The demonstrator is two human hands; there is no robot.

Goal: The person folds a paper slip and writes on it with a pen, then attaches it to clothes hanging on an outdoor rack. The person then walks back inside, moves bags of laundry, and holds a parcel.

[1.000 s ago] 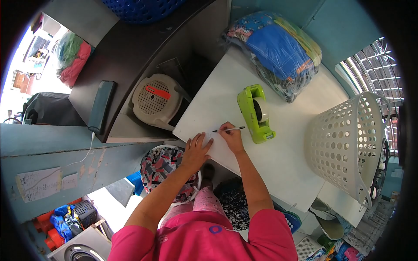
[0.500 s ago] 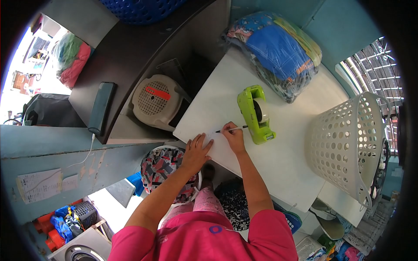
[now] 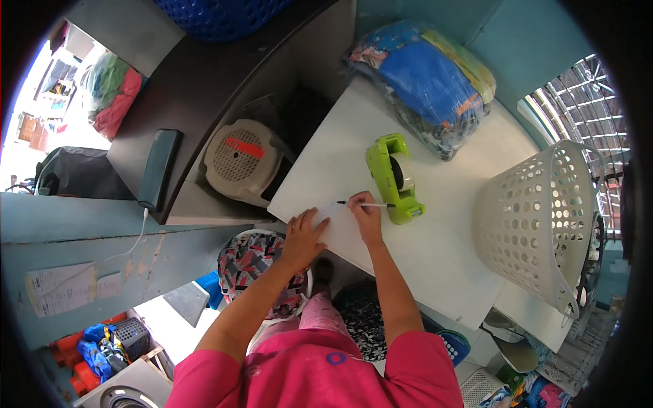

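Head view: pen [image 3: 378,205] grasped in R hand [image 3: 365,216] grip, tip by paper [image 3: 331,211], prob. steadied on bench [image 3: 435,262] by L hand [image 3: 303,239], laid flat, grip released.

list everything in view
pen: 1, white-black, at paper
paper: 1, white, on table
tape dispenser: 1, green, on table
table: 1, white, centre
bagged bundle: 1, multicoloured, table's far end
tall basket: 1, white, table's right
counter: 1, dark brown, left
upper basket: 1, blue, top
perforated item: 1, beige, table's left
wall notes: 2, white, left wall
clutter: uncounted, mixed, lower corners
shirt: 1, pink, bottom
left fingers: 1 hand, bare, on paper
right fingers: 1 hand, bare, on pen
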